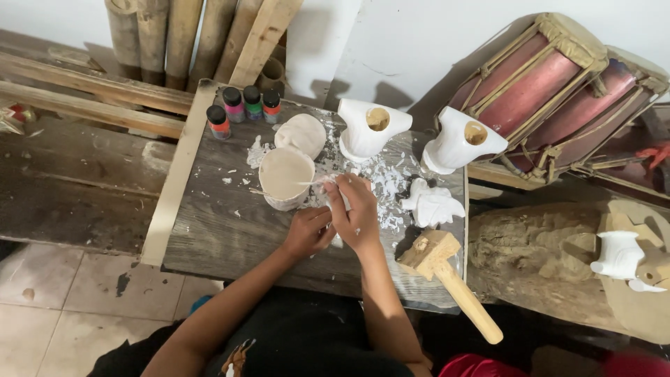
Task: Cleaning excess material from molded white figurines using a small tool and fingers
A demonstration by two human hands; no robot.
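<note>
My two hands meet over the middle of a grey wooden board (223, 223). My left hand (307, 232) grips a small white piece from below; most of it is hidden. My right hand (354, 209) is closed on a thin stick (307, 183) whose tip reaches over a tub of white paint (285, 174). A white lid or lump (301, 134) lies just behind the tub. White flakes and paint smears (380, 188) cover the board around my hands.
Several small paint bottles (243, 106) stand at the board's back left. Two white carved pieces (366, 129) (457, 139) stand behind, a winged one (431, 204) lies right. A wooden mallet (447, 276) lies front right. Drums (551, 91), bamboo poles (174, 38), a log (530, 258).
</note>
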